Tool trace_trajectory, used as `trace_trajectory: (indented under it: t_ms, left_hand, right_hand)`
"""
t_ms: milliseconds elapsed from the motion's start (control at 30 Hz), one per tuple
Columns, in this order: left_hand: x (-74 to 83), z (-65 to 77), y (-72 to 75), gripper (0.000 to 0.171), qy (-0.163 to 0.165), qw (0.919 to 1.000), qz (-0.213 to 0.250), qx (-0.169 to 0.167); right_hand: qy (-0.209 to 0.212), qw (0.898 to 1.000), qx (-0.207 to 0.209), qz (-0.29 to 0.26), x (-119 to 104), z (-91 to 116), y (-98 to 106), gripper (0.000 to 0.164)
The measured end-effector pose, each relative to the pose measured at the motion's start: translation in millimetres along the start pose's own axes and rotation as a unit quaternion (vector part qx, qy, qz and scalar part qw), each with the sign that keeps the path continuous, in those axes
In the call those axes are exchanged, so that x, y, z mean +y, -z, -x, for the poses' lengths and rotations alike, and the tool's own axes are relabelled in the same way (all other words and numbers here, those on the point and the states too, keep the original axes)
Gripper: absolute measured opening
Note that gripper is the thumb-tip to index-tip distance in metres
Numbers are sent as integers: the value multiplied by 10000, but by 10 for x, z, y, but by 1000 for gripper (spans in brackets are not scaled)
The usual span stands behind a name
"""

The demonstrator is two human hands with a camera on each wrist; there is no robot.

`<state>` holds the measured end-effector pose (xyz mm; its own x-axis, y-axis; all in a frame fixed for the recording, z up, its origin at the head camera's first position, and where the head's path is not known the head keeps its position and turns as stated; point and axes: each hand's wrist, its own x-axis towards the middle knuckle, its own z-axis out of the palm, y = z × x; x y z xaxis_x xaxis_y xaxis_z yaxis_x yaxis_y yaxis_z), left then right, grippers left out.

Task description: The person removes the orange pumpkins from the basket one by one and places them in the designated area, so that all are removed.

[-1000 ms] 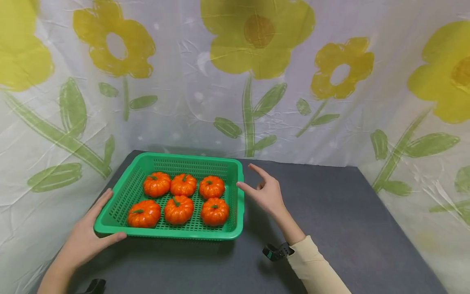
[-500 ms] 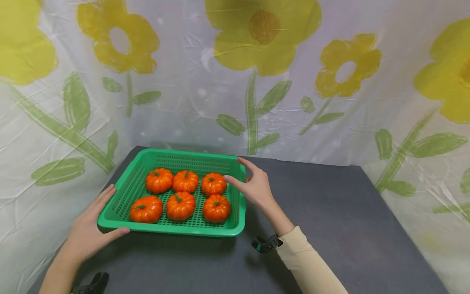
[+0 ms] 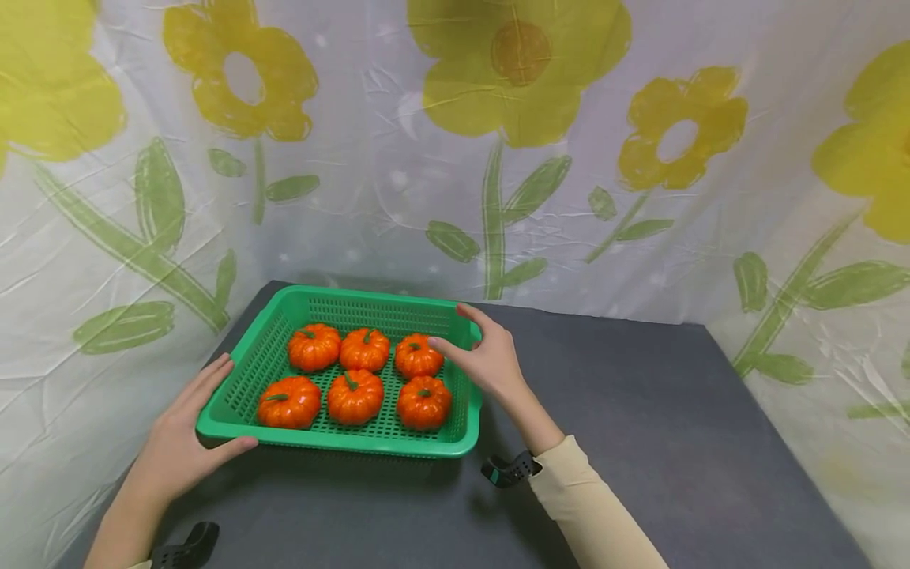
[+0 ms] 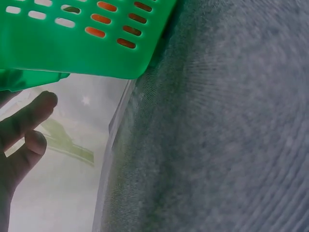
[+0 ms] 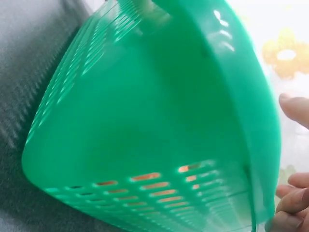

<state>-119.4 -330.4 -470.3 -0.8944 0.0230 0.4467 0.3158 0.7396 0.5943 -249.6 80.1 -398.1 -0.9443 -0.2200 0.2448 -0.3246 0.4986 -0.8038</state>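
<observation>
Left hand (image 3: 174, 450) is spread at the near-left corner of a green slotted basket (image 3: 341, 444), thumb by the front rim. Basket's on the dark table (image 3: 618, 403), six orange pumpkins (image 3: 355, 399) inside. Right hand (image 3: 490, 356) is by the far-right corner, thumb and index wide apart; can't tell if it's touching. Looks like lining up a two-handed hold, so next I'd get both hands snug on the rim.

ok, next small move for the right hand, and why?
Probably close the right hand on the green basket's right rim: in the head view it lies open across that rim, and the left hand flanks the left front corner, so holding both sides would likely steady the load.
</observation>
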Motion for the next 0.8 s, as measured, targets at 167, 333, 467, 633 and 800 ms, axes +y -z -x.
trace_trajectory:
  t_ms: [167,333,467,633,800]
  left_hand:
    - [12,11,7,115,54,10000,60,19]
    - [14,11,0,114,69,9999,89,42]
    - [10,20,6,114,74,9999,102,62]
    - [21,26,17,114,113,9999,101,45]
    - [21,19,29,114,216,9993,282,-71]
  right_hand:
    - [-149,9999,8,-3,-57,-25,-54,78]
    - [-223,9997,1,16,-127,-70,-127,79]
    - [-249,9997,-52,24,-190,-96,-186,80]
    - [-331,9992,-116,184,-249,-104,-210,82]
    - [-507,9979,-136,385,-277,-112,-207,84]
